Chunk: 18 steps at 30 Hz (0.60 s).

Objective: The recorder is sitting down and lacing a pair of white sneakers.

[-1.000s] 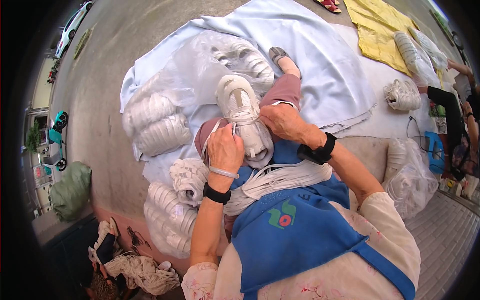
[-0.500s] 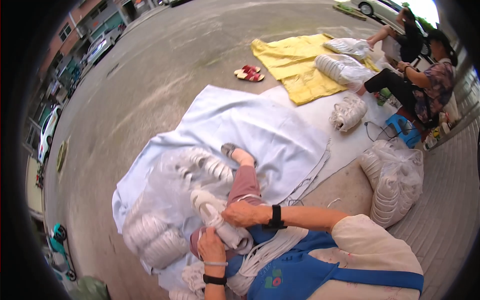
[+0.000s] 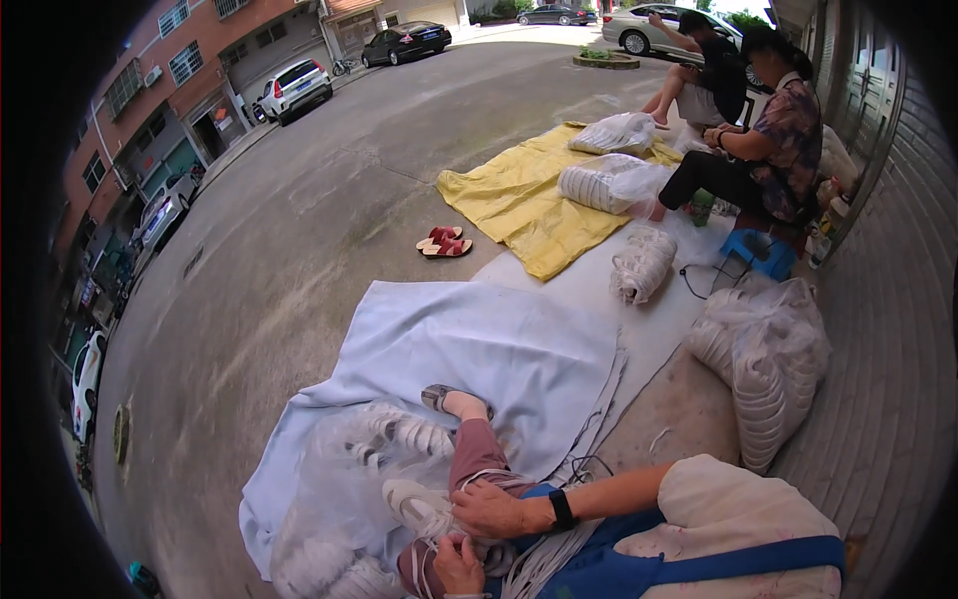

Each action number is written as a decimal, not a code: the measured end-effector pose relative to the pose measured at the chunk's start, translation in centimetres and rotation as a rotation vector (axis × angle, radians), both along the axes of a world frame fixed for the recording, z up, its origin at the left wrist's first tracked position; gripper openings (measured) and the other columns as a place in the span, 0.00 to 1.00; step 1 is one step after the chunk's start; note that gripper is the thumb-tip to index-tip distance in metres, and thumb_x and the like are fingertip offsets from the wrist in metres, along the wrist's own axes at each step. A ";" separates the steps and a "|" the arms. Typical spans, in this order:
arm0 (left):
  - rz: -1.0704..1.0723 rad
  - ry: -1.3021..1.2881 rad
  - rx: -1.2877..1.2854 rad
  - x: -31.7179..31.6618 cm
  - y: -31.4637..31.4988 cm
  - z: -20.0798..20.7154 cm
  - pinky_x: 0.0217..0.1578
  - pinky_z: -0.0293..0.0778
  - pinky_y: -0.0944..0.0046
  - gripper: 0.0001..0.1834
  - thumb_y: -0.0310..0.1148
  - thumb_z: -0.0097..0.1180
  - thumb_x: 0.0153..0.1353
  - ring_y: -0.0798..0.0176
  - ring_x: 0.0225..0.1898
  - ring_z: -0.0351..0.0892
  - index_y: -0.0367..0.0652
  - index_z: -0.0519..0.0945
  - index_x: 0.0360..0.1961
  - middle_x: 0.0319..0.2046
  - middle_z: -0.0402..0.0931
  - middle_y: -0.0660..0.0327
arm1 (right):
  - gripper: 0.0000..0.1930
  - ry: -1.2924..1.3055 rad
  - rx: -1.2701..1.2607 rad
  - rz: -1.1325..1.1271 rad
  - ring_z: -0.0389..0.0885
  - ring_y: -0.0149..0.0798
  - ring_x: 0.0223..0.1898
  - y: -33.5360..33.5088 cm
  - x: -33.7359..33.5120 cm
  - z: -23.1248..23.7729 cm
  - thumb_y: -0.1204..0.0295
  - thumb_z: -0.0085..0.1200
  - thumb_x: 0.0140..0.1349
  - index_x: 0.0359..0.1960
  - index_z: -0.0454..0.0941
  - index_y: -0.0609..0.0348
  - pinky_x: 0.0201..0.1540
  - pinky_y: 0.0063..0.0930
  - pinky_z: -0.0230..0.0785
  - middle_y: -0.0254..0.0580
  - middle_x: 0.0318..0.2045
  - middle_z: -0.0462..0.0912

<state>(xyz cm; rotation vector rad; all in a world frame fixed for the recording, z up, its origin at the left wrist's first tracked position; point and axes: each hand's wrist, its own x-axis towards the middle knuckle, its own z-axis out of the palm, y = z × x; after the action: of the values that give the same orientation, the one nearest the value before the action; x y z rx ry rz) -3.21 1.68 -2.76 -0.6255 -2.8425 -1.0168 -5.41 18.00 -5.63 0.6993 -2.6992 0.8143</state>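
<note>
A white shoe upper [image 3: 407, 502] lies across my lap, toe pointing away. My right hand [image 3: 492, 510] is closed at its lace opening, fingers pressed against the shoe. Just below, my left hand [image 3: 459, 569] pinches what looks like a white shoelace beside the shoe; the fingertips partly hide it. A bundle of loose white shoelaces [image 3: 544, 561] is draped over my lap, on a blue apron [image 3: 619, 551]. Left of my leg, a clear plastic bag [image 3: 334, 464] holds several more white shoe uppers [image 3: 424, 436].
A pale blue cloth [image 3: 454, 329] is under my foot. Beyond are red sandals [image 3: 445, 243], a yellow sheet [image 3: 534, 205], a bundle of shoe uppers [image 3: 644, 264] and a full bag [image 3: 768, 364]. One person [image 3: 768, 150] sits at right by a blue stool [image 3: 758, 253]; another sits behind.
The view has tilted up, so more of the street, cars and buildings shows and my lap sits lower. My hands remain at the shoe, the left one closer to the right.
</note>
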 end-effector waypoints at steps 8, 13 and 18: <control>0.279 -0.587 0.358 -1.3 -1.1 -3.2 0.14 0.72 0.66 0.06 0.27 0.50 0.60 0.63 0.15 0.76 0.34 0.72 0.33 0.21 0.76 0.54 | 0.18 -0.099 0.148 0.011 0.73 0.43 0.36 -1.0 1.3 0.5 0.60 0.56 0.44 0.33 0.74 0.61 0.39 0.36 0.63 0.45 0.34 0.73; 0.174 -0.046 0.011 -0.8 -0.1 -1.4 0.26 0.74 0.56 0.08 0.28 0.54 0.56 0.49 0.22 0.78 0.32 0.75 0.32 0.23 0.77 0.47 | 0.11 -0.110 0.178 -0.094 0.75 0.42 0.31 -3.2 1.6 -0.3 0.66 0.51 0.48 0.28 0.77 0.61 0.30 0.33 0.65 0.45 0.28 0.74; 0.294 -0.149 0.075 -0.8 0.8 -0.3 0.32 0.72 0.54 0.09 0.29 0.55 0.52 0.46 0.28 0.79 0.33 0.78 0.31 0.25 0.78 0.45 | 0.12 -0.242 0.130 -0.055 0.75 0.45 0.31 -3.6 1.0 -0.9 0.66 0.51 0.48 0.28 0.78 0.64 0.28 0.34 0.67 0.48 0.28 0.75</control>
<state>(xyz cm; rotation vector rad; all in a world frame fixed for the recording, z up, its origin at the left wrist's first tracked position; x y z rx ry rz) -3.97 2.45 -3.10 -0.1234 -2.8855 -1.1504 -4.44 14.39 -6.48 0.5838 -2.9966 0.7588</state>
